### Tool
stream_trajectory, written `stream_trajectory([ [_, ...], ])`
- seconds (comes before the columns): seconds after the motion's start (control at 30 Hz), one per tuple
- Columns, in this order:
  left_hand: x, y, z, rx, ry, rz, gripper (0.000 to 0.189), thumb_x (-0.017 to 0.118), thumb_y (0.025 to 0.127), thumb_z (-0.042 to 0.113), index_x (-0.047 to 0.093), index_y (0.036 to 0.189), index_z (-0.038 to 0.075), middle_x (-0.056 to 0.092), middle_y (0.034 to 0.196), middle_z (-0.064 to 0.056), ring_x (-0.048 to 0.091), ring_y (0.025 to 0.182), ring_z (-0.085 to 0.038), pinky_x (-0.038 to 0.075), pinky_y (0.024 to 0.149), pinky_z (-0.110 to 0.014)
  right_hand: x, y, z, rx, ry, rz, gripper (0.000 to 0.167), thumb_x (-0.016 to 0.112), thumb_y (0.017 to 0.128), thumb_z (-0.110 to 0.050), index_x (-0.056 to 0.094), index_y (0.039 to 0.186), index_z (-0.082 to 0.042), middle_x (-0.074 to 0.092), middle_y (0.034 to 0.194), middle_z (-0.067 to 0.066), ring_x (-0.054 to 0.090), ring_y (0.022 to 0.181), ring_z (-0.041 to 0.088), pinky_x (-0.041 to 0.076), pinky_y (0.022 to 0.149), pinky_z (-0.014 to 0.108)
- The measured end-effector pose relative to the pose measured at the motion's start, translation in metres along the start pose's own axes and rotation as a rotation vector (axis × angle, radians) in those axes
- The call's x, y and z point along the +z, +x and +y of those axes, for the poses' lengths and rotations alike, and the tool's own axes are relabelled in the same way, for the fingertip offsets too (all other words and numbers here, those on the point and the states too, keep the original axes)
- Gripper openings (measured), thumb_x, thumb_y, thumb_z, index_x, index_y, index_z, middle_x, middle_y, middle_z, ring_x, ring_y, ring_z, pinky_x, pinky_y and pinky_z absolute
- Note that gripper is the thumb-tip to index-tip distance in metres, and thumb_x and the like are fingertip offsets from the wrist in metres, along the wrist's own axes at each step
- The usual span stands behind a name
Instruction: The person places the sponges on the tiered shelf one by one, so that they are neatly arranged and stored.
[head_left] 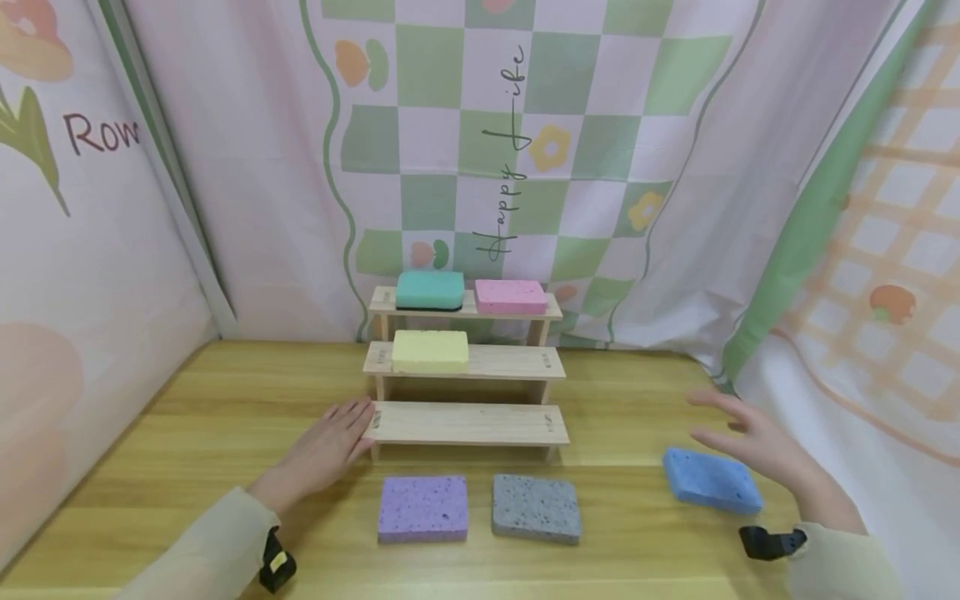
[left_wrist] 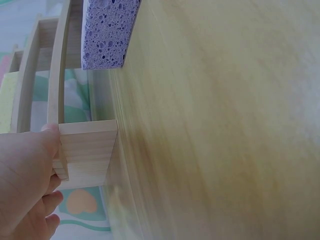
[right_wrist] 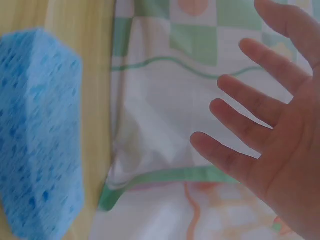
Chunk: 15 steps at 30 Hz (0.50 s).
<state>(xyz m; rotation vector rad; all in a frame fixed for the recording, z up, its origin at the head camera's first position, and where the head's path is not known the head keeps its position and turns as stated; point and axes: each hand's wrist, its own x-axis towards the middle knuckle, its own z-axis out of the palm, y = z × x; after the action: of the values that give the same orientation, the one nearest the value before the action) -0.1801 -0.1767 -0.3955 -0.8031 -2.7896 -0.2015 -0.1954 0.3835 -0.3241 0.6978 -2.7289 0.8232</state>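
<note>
My left hand (head_left: 322,450) grips the left end of the bottom step of a three-step wooden stand (head_left: 468,425), with the thumb (left_wrist: 49,137) at the step's front edge in the left wrist view. Over on the right, my right hand (head_left: 772,454) is in the air with spread fingers and holds nothing. A blue sponge (head_left: 708,481) lies on the table just below it. On the top step sit a teal sponge (head_left: 430,289) with a dark underside and a pink sponge (head_left: 511,297). A yellow sponge (head_left: 431,350) occupies the middle step's left half.
In front of the stand, a purple sponge (head_left: 422,508) and a grey sponge (head_left: 536,508) lie side by side on the wooden table (head_left: 630,400). Patterned curtains (head_left: 262,167) hang behind the table and along both sides.
</note>
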Motion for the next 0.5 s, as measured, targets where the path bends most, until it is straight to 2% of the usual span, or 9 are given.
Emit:
stream_trajectory([
  [0.07,0.001,0.0,-0.001,0.004,-0.013,0.012,0.05,0.044,0.098,0.024,0.039,0.133,-0.011,0.036,0.137,-0.027,0.034,0.126,-0.041,0.025,0.104,-0.052,0.0,-0.006,0.01,0.02,0.009,-0.012,0.039,0.066,0.085,-0.01,0.054,0.12,0.001,0.053,0.121,0.005,0.033,0.106,-0.015,0.043,0.078,0.056],
  [0.2,0.003,-0.001,-0.002,0.031,-0.049,0.063,0.053,0.038,0.1,0.03,0.039,0.132,-0.013,0.038,0.135,-0.03,0.036,0.124,-0.043,0.024,0.104,-0.053,0.003,-0.016,0.027,0.049,0.032,-0.021,0.035,0.067,0.083,-0.011,0.058,0.114,0.002,0.047,0.118,-0.017,0.033,0.102,-0.016,0.042,0.071,0.065],
  [0.3,0.003,-0.001,-0.003,0.045,-0.062,0.083,0.055,0.037,0.1,0.031,0.039,0.131,-0.014,0.04,0.133,-0.031,0.037,0.122,-0.044,0.025,0.103,-0.054,0.008,-0.023,0.037,0.056,0.024,-0.021,0.034,0.069,0.082,-0.011,0.06,0.112,0.002,0.044,0.117,-0.022,0.032,0.103,-0.016,0.039,0.073,0.066],
  [0.37,0.003,-0.001,-0.003,0.041,-0.059,0.072,0.054,0.038,0.1,0.031,0.039,0.132,-0.014,0.039,0.134,-0.03,0.036,0.123,-0.043,0.024,0.104,-0.053,0.011,-0.026,0.04,0.07,0.01,-0.036,0.034,0.069,0.081,-0.013,0.061,0.111,0.002,0.048,0.119,-0.014,0.036,0.107,-0.008,0.037,0.076,0.065],
  [0.4,0.003,-0.001,-0.002,0.036,-0.052,0.064,0.053,0.039,0.1,0.029,0.039,0.132,-0.014,0.039,0.134,-0.03,0.036,0.123,-0.043,0.024,0.104,-0.053,0.012,-0.028,0.042,0.083,0.005,-0.05,0.035,0.07,0.081,-0.013,0.061,0.111,0.001,0.051,0.121,-0.006,0.038,0.109,-0.002,0.036,0.078,0.064],
  [0.5,0.001,0.0,-0.001,0.015,-0.029,0.028,0.05,0.044,0.098,0.024,0.039,0.132,-0.013,0.037,0.136,-0.028,0.035,0.125,-0.041,0.025,0.104,-0.053,0.016,-0.033,0.045,0.099,0.016,-0.093,0.035,0.07,0.08,-0.012,0.061,0.111,0.002,0.049,0.123,0.023,0.041,0.115,0.03,0.033,0.081,0.065],
])
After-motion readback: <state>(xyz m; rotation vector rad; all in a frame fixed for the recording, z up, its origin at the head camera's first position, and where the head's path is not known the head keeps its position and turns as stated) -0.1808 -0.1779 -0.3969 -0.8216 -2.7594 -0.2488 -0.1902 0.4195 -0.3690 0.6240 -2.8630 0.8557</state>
